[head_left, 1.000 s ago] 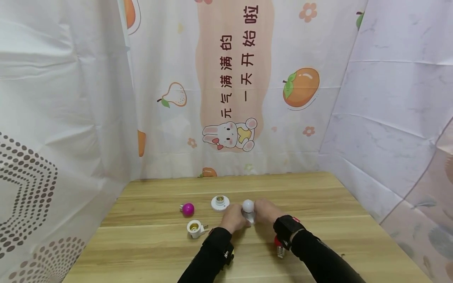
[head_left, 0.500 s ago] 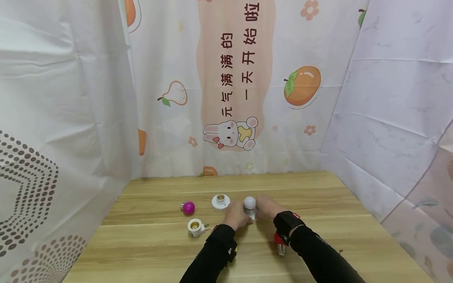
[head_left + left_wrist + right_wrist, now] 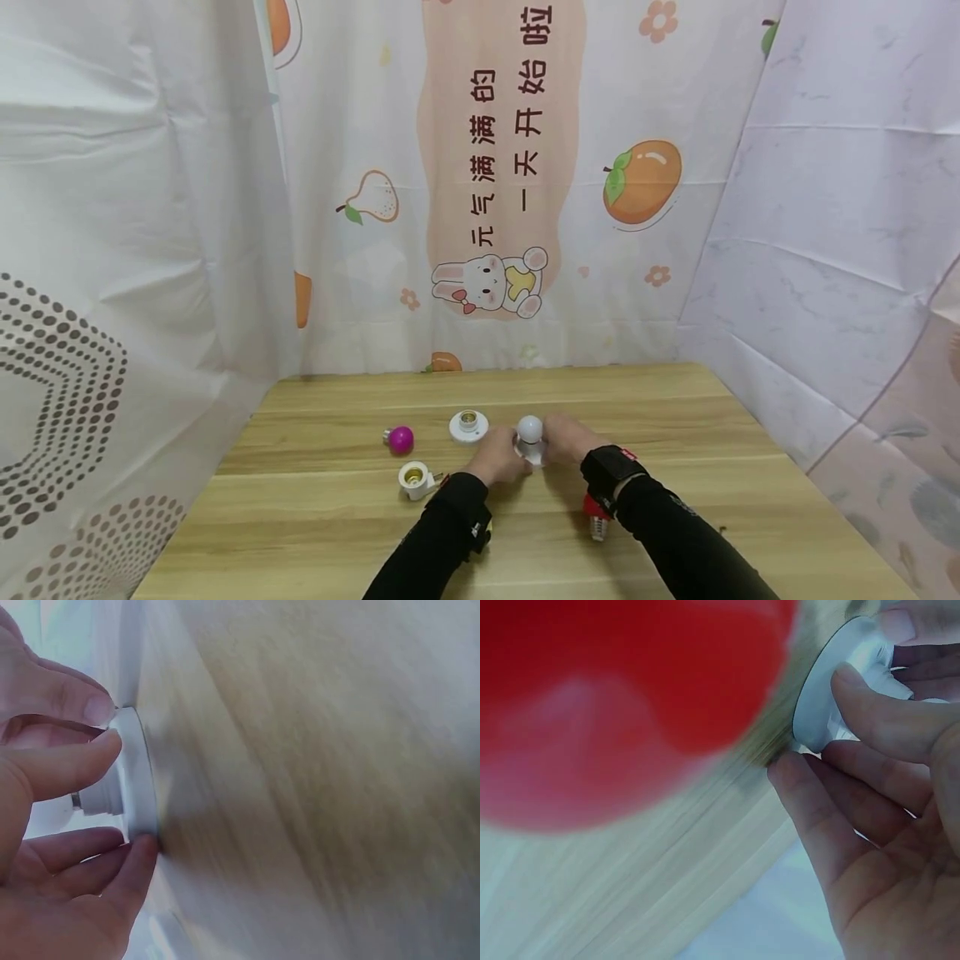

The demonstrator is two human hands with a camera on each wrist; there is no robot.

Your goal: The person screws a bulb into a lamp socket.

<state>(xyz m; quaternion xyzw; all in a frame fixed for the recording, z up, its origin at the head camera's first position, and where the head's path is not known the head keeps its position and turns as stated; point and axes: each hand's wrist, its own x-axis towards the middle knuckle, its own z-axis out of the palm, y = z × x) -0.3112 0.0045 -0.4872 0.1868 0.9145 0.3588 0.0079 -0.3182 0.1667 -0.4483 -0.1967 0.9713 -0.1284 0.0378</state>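
A white light bulb (image 3: 529, 429) stands upright in a round white lamp holder (image 3: 531, 453) on the wooden table. My left hand (image 3: 497, 458) grips the holder's rim from the left, and my right hand (image 3: 567, 438) grips it from the right. Seen from the left wrist, the thumb lies on top of the holder's flat base (image 3: 139, 776) while fingertips press its edge close to the tabletop. In the right wrist view, the right thumb and fingers likewise pinch the base (image 3: 817, 705). Part of the bulb is hidden there by the fingers.
A second round lamp holder (image 3: 468, 427) and a magenta bulb (image 3: 401, 440) lie to the left, with a white plug-in socket (image 3: 416, 480) nearer. A red bulb (image 3: 596, 512) lies beside the right wrist. Something yellow (image 3: 489, 529) peeks from under the left wrist. Curtains enclose the table.
The holder with its white bulb shifted slightly away and to the right, both hands moving with it, then stayed put. Most recently my left wrist swung a little to the left.
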